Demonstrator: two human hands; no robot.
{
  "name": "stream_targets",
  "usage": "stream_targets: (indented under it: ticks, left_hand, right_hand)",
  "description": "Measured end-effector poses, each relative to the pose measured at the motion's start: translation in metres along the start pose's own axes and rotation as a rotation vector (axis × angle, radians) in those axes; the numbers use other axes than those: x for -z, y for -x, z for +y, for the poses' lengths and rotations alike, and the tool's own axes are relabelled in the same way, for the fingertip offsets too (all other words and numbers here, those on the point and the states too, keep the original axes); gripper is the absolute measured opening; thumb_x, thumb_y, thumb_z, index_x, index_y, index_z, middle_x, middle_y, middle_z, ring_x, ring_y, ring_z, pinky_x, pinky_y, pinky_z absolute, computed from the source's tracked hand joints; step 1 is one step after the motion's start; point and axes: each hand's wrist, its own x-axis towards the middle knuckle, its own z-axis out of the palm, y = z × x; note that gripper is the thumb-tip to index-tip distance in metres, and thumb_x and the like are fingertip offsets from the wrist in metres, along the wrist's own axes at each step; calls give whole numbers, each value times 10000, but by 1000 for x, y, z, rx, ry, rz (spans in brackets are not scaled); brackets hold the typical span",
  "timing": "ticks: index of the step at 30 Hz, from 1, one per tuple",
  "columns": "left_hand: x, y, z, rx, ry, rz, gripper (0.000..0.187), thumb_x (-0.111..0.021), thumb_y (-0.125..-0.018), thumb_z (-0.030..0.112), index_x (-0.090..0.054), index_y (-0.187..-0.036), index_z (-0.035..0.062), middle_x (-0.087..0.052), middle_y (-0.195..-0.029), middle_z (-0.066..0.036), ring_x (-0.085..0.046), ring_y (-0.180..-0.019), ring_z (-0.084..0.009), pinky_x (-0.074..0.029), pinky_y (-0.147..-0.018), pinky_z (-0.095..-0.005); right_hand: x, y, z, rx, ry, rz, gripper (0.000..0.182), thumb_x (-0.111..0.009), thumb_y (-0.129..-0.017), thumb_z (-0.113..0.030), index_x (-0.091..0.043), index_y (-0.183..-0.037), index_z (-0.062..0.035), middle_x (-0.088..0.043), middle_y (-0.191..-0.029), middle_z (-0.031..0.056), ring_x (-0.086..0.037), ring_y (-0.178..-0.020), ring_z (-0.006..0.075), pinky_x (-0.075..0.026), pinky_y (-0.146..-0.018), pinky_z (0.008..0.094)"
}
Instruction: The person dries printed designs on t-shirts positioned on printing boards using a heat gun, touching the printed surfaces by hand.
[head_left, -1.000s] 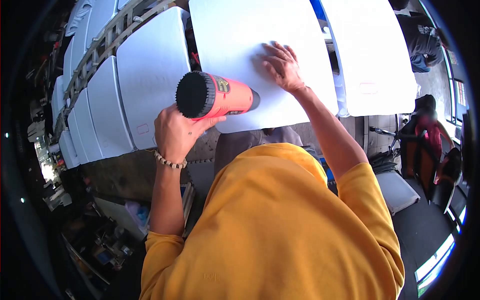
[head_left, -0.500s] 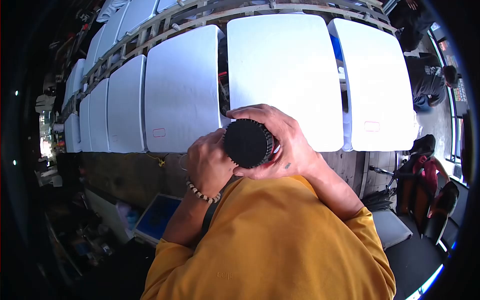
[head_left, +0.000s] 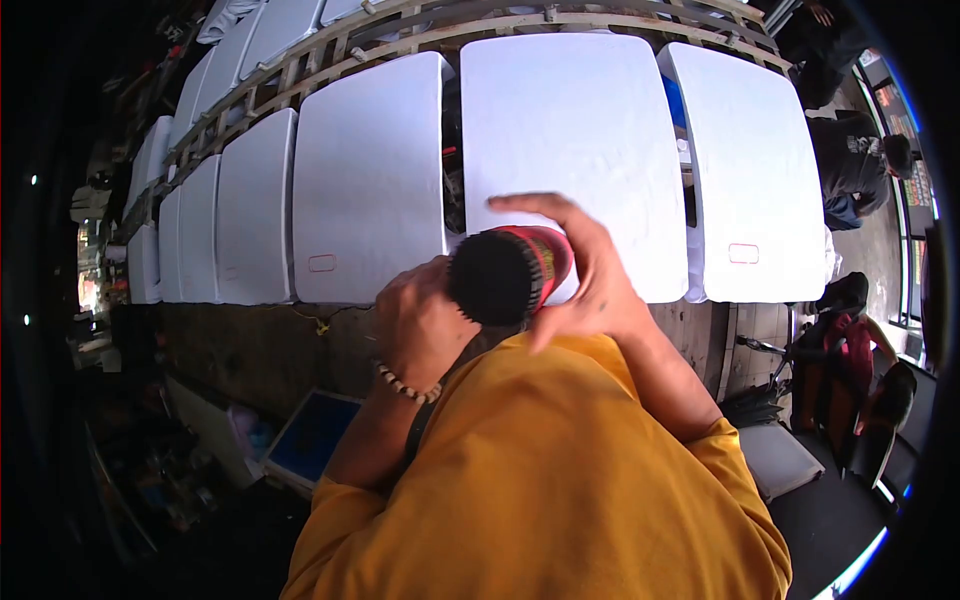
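Note:
A red heat gun (head_left: 500, 275) with a black finned rear end points away from me, toward the lower edge of a white padded panel (head_left: 580, 130). My left hand (head_left: 420, 325), a bead bracelet (head_left: 405, 388) on its wrist, grips the tool from the left. My right hand (head_left: 600, 285) cups the red barrel from the right, index finger arched over the top and thumb underneath. My yellow shirt hides the tool's handle and everything below it.
More white panels (head_left: 370, 170) lean side by side on a wooden rack (head_left: 400, 22), running off to the left. Another person (head_left: 860, 165) crouches at the far right. A blue-topped box (head_left: 315, 440) lies on the floor at lower left, and a seat (head_left: 785, 455) stands at lower right.
My right hand left the white panel and came to the heat gun's barrel. The tool swung from pointing right to pointing away from me. My view pulled back from the panels.

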Motion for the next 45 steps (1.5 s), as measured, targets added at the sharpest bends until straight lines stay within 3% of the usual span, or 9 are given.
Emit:
stream_targets:
  ticks: [2,4,13,17,19,23,26,32,45]
  left_hand:
    - [8,8,-7,-18,65,68,408,-879,-694,161,-716,-1045,29,-738,-964,-152,-717,-831,-401,-591,-774,-470]
    - [9,24,-21,-74,91,112,468,-924,-685,180,-712,-1072,23,-732,-983,-162,-698,-876,-406,-563,-789,-480]
    - [8,63,-47,-160,91,6,730,-983,-707,301,-607,-1267,22,-658,-1173,-168,-661,-1011,-357,-539,-878,-465]
    - [21,26,-32,-41,167,-4,427,-940,-731,251,-711,-990,2,-722,-930,-167,-715,-830,-368,-576,-724,-439]
    - [18,23,-54,11,114,22,588,-996,-711,280,-702,-1120,-23,-752,-1102,-191,-747,-924,-316,-593,-797,-433]
    - [1,-21,-59,75,5,34,473,-1014,-689,330,-744,-883,-7,-772,-822,-146,-742,-714,-342,-591,-670,-417]
    - [-8,-40,-46,10,-30,-90,443,-977,-710,388,-744,-850,39,-746,-800,-140,-724,-720,-380,-576,-631,-461]
    - [-38,-45,-44,-3,-65,-57,468,-951,-727,457,-754,-877,60,-740,-804,-133,-720,-733,-389,-577,-638,-468]
    - [-47,-48,-42,40,-77,-161,513,-930,-737,523,-756,-855,54,-743,-798,-132,-734,-746,-382,-583,-653,-483]
  right_hand:
    - [16,17,46,-208,-257,190,908,-597,-937,-795,-655,-1350,11,-686,-1340,161,-618,-1327,302,-410,-1187,467]
    - [32,41,93,-697,-443,310,859,-345,-1050,-775,-693,-1269,-21,-702,-1290,143,-637,-1253,290,-445,-1122,458]
    - [20,123,146,-1214,-994,269,669,-535,-1024,-686,-746,-1164,-67,-729,-1150,84,-640,-1110,251,-467,-1071,494]
    - [27,119,167,-1128,-988,275,651,-542,-1045,-644,-736,-1196,-41,-740,-1142,105,-667,-1089,246,-517,-1039,481]
    - [42,104,176,-1059,-802,286,642,-543,-1061,-613,-729,-1213,-18,-748,-1139,115,-683,-1089,241,-546,-1009,460]
    - [74,64,179,-601,469,358,425,-675,-1043,-399,-768,-1071,15,-778,-1043,180,-757,-923,281,-597,-860,400]
    - [102,60,223,-110,1025,122,252,-725,-954,-241,-770,-1161,-105,-691,-1393,119,-630,-1316,348,-474,-1147,480]
    - [98,62,239,-117,1213,31,472,-626,-1016,-276,-627,-1481,-199,-433,-1682,85,-335,-1588,332,-220,-1303,533]
    - [96,60,245,-150,1291,30,517,-542,-1075,-356,-525,-1589,-307,-387,-1719,64,-292,-1604,376,-160,-1299,595]
